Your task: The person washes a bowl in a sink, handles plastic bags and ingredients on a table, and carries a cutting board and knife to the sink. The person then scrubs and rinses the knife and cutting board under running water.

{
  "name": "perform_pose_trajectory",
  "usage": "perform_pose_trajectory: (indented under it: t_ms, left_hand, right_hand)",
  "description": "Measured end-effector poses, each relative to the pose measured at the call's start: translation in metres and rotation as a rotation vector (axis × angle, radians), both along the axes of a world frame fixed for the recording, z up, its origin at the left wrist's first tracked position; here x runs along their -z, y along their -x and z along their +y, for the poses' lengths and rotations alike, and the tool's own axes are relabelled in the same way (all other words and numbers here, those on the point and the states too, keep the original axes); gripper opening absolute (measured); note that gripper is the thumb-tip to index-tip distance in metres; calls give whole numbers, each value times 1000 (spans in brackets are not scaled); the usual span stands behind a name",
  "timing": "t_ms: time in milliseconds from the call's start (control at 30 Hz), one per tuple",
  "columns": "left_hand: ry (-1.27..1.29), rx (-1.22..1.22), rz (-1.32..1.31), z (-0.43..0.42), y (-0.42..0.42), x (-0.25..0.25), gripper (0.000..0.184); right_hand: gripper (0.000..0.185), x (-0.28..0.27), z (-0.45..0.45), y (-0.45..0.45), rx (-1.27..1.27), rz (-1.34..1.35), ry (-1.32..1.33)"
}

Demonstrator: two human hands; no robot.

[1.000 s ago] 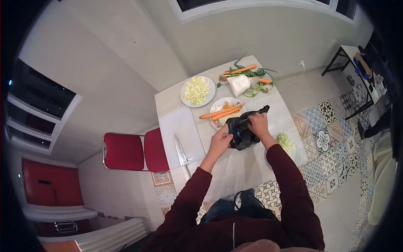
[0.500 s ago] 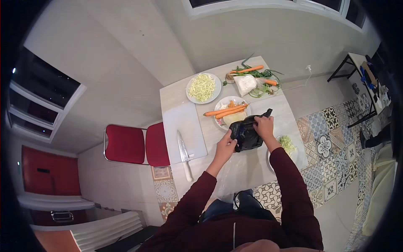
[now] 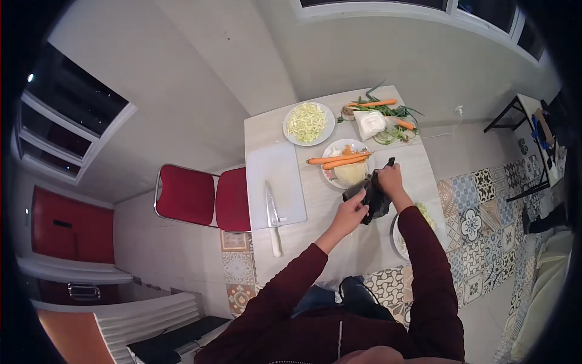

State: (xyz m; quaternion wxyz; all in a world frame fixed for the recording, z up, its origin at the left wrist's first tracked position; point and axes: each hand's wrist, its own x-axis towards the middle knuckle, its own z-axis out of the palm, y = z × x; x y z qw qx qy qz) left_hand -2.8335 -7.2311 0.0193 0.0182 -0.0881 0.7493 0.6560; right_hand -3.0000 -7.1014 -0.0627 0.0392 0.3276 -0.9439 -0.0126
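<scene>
A crumpled black plastic bag is held between my two hands above the table. My left hand pinches its near left side, while my right hand grips the upper right edge. What the bag contains, if anything, is hidden. Just beyond it, a plate carries two peeled carrots and a pale round vegetable. Partly behind my right forearm is another plate with chopped pale-green vegetable.
To the left, a kitchen knife lies across a white cutting board, its handle past the near edge. A plate of shredded cabbage stands at the back. Beside it are a white-filled plastic bag, carrots and greens. A red chair adjoins the table.
My left hand has moved right, closer to my right hand, and the black bag is now gathered narrower between them. The camera view has shifted slightly.
</scene>
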Motion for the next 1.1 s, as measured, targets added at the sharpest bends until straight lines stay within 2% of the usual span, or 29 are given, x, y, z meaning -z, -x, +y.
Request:
perform_pose_trajectory:
  t_ms: [133, 200, 233, 300, 333, 400, 433, 467, 533, 600, 700, 833, 933, 1033, 1100]
  left_hand:
    - [61, 8, -38, -13, -11, 2, 43]
    - [90, -84, 108, -40, -28, 13, 36]
    - [105, -128, 181, -59, -38, 21, 32]
    - [318, -321, 143, -108, -65, 40, 25]
    - [521, -406, 101, -135, -81, 56, 23]
    - [819, -469, -128, -175, -118, 77, 30]
    - [871, -439, -415, -181, -130, 71, 37]
    - [884, -452, -524, -182, -139, 75, 38]
    - [909, -457, -725, -182, -155, 93, 41]
    - [825, -429, -687, -186, -165, 119, 42]
    - [779, -399, -534, -199, -183, 172, 41]
    - [849, -371, -364, -204, -189, 183, 39]
    - [828, -482, -322, -204, -189, 180, 38]
    - [587, -594, -433, -207, -185, 167, 37]
    - [586, -636, -366, -207, -187, 152, 37]
  right_hand:
    - [8, 7, -9, -12, 119, -22, 56]
    - [9, -14, 0, -17, 148, -57, 81]
    - [11, -39, 4, -25, 163, -74, 231]
    - [13, -88, 11, -47, 218, -16, 567]
    - [14, -106, 10, -61, 256, 61, 748]
    - [16, -143, -7, -100, 269, 112, 912]
    - [18, -136, -17, -122, 145, -83, 931]
    - [19, -122, -26, -145, 22, -274, 945]
    - [20, -88, -42, -191, -182, -667, 732]
    - [23, -52, -44, -212, -302, -703, 369]
    - [26, 18, -35, -224, -476, -409, 267]
    - [29, 25, -52, -220, -308, -525, 66]
    - [27, 46, -59, -217, -247, -454, 201]
    - [22, 70, -74, -215, 12, -488, 297]
    - [21, 82, -89, -210, 121, -385, 320]
